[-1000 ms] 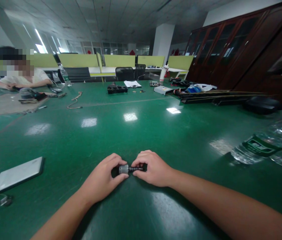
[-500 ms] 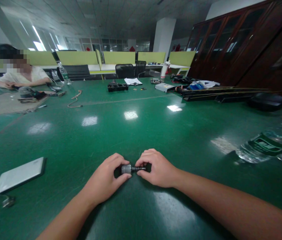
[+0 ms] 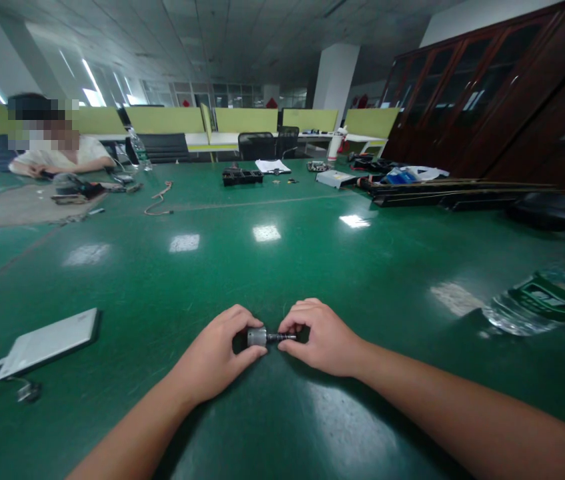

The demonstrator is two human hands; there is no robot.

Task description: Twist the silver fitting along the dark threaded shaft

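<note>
A small metal part (image 3: 257, 336) with a wide silver cylinder at its left end and a thin dark spiral shaft at its right lies level, low over the green table (image 3: 222, 273). My left hand (image 3: 217, 353) has its thumb and fingers around the cylinder. At the shaft end, my right hand (image 3: 319, 339) pinches the part between thumb and fingers. The other fingers of my left hand are partly hidden behind the part.
At left lies a white flat device (image 3: 49, 343) with a cable. A large water bottle (image 3: 537, 303) lies at right. Farther back are a black tray (image 3: 242, 177), papers (image 3: 272, 167), dark rails (image 3: 412, 191) and a seated person (image 3: 62, 150).
The view has shifted slightly, so the table and background sit farther right. Both hands keep nearly the same hold on the metal part.
</note>
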